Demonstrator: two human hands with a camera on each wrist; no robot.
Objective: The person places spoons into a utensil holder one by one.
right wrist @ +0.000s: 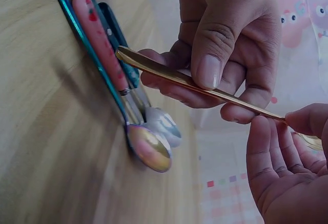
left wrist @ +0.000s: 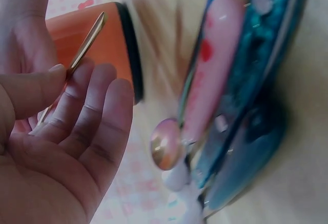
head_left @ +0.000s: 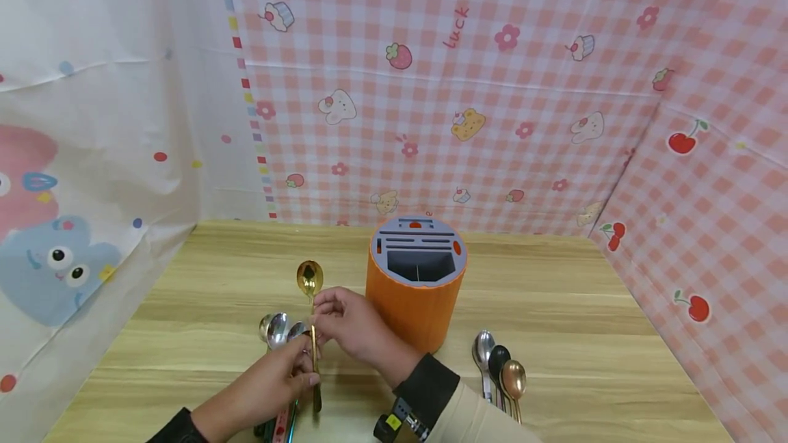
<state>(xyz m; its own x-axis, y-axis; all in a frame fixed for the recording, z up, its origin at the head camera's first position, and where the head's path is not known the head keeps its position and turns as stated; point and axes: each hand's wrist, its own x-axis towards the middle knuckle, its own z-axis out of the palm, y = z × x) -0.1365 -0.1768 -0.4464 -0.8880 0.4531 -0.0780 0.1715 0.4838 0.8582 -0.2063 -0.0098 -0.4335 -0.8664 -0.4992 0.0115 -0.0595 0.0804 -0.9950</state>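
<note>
A gold spoon (head_left: 310, 279) stands bowl up above the table between my two hands. My left hand (head_left: 265, 385) pinches its handle (right wrist: 169, 74) low down, thumb against the fingers. Higher up, near the neck, the thumb and fingertips of my right hand (head_left: 360, 327) pinch the same spoon. Under and beside the left hand lies a group of spoons (head_left: 278, 329); the right wrist view shows one with a pink handle (right wrist: 100, 42), a rainbow-tinted one (right wrist: 148, 148) and teal-handled ones (right wrist: 110, 21).
Behind the right hand stands an orange cylindrical holder (head_left: 414, 313) with a grey slotted top (head_left: 421, 241). More spoons lie to its right: silver (head_left: 485, 344), black (head_left: 498, 361) and copper (head_left: 514, 378). Patterned cloth (head_left: 431, 87) hangs at the table's back and sides.
</note>
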